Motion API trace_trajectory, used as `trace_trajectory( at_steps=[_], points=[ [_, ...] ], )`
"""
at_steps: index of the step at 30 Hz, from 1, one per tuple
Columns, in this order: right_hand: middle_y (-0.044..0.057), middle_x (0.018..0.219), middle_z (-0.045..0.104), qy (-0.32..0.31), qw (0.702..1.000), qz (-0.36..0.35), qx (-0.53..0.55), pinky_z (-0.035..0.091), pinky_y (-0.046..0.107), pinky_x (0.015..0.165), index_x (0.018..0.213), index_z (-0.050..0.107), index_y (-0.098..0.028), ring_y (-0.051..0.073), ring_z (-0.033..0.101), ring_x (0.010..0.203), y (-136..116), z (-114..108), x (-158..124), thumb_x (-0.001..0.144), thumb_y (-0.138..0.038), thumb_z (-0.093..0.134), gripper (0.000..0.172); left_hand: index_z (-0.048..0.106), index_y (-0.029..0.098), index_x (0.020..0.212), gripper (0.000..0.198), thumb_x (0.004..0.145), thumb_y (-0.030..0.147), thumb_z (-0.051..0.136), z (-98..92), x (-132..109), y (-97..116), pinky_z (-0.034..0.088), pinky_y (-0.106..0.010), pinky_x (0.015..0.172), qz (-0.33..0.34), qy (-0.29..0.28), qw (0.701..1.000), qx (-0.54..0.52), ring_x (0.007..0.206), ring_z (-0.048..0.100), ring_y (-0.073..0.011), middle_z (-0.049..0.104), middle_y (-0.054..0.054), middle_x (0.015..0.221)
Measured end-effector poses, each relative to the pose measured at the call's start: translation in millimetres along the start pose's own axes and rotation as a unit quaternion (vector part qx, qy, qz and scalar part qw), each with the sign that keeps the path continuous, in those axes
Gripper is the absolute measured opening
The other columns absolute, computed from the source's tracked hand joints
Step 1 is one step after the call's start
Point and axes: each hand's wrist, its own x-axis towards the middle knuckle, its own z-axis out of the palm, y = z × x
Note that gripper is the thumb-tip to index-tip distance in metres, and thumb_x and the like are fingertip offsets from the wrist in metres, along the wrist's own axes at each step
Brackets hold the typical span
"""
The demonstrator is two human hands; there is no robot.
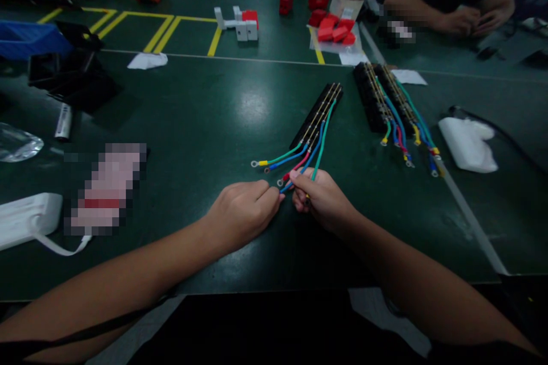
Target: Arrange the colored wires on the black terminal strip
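head view: left fingers [272,196] grip a blue wire [315,153] (tip hidden).

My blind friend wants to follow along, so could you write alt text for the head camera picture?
A person's left hand and right hand hold a blue wire, one of several coloured wires running from a black strip on a dark green table. Two similar wired strips lie to the right, and red pieces sit farther back.
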Motion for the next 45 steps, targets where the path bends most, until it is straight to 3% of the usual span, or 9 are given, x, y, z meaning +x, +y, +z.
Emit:
trace_trajectory(
  at_steps=[9, 24, 40, 45],
  points=[
    [-0.002, 0.043, 0.051, 0.0, 1.0, 0.003, 0.003, 0.033, 0.021, 0.041, 0.059, 0.05, -0.019, 0.008, 0.046, 0.039, -1.1, -0.3, 0.3, 0.088, -0.041, 0.058, 0.038, 0.068, 0.015, 0.082, 0.022, 0.094, 0.027, 0.055, 5.1, -5.5, -2.9, 0.04, -0.027, 0.049, -0.012, 0.018, 1.0, -0.021, 0.052, 0.052, -0.0131, 0.056, 0.0, 0.061],
    [-0.002, 0.044, 0.053, -0.01, 1.0, 0.01, -0.007, 0.033, 0.02, 0.04, 0.057, 0.049, -0.019, 0.008, 0.047, 0.039, -1.3, -1.8, 0.8, 0.088, -0.042, 0.059, 0.04, 0.06, 0.016, 0.07, 0.031, 0.097, 0.023, 0.046, 2.8, 0.8, -2.1, 0.04, -0.025, 0.048, 0.008, -0.014, 1.0, -0.005, 0.049, 0.049, -0.0116, 0.055, 0.001, 0.06],
    [-0.003, 0.045, 0.053, -0.013, 1.0, 0.023, -0.007, 0.033, 0.019, 0.039, 0.064, 0.052, -0.019, 0.009, 0.048, 0.04, -1.5, -2.4, 1.8, 0.086, -0.041, 0.06, 0.032, 0.057, 0.018, 0.07, 0.032, 0.098, 0.023, 0.044, 3.6, 0.8, -3.9, 0.038, -0.025, 0.049, 0.01, -0.021, 1.0, -0.019, 0.051, 0.048, -0.0103, 0.053, 0.002, 0.06],
    [-0.002, 0.044, 0.053, -0.023, 1.0, 0.014, -0.011, 0.034, 0.02, 0.039, 0.057, 0.05, -0.019, 0.008, 0.048, 0.04, -1.5, -3.1, 1.5, 0.087, -0.04, 0.058, 0.037, 0.061, 0.017, 0.074, 0.029, 0.097, 0.026, 0.047, 6.5, -1.5, -4.0, 0.04, -0.027, 0.05, 0.004, -0.015, 1.0, -0.025, 0.052, 0.051, -0.0123, 0.055, 0.001, 0.062]
  ],
)
